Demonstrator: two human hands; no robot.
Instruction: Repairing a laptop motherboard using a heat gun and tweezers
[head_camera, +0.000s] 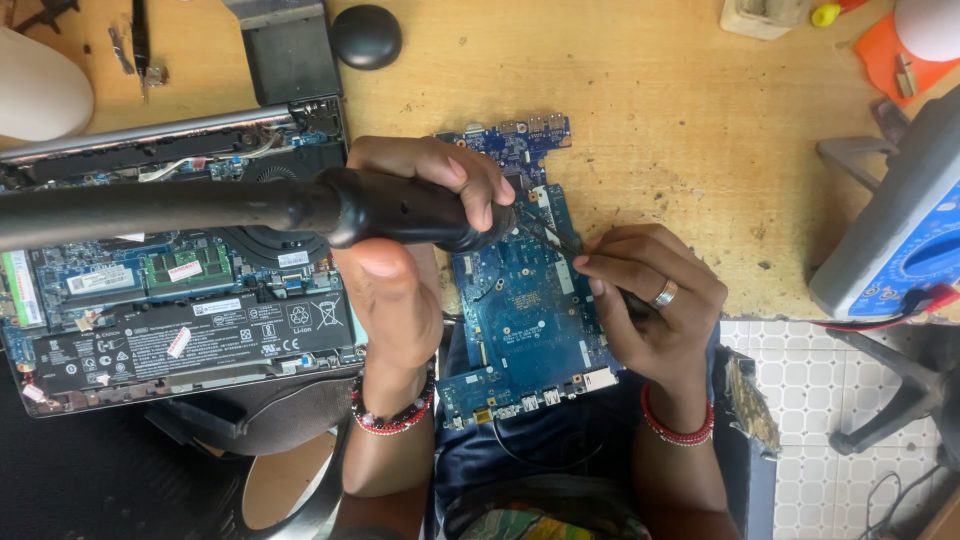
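Wooden bench (640, 120) | left hand (420, 230) wrapped round black nozzle (400, 208) | right hand (650, 300) pinching tweezers (560, 238) (over blue board (525, 320))

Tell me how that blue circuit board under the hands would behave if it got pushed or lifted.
The blue circuit board looks thin and flat, so probably stiff and light. It overhangs the wooden table edge toward the lap, so a push could tip it off. Its exposed small parts look fragile; the left hand and right hand hold tools over it.

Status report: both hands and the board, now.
Left hand grips black hot-air handle over blue circuit board. Right hand holds thin tool on board. Opened laptop lies beside it, apart.
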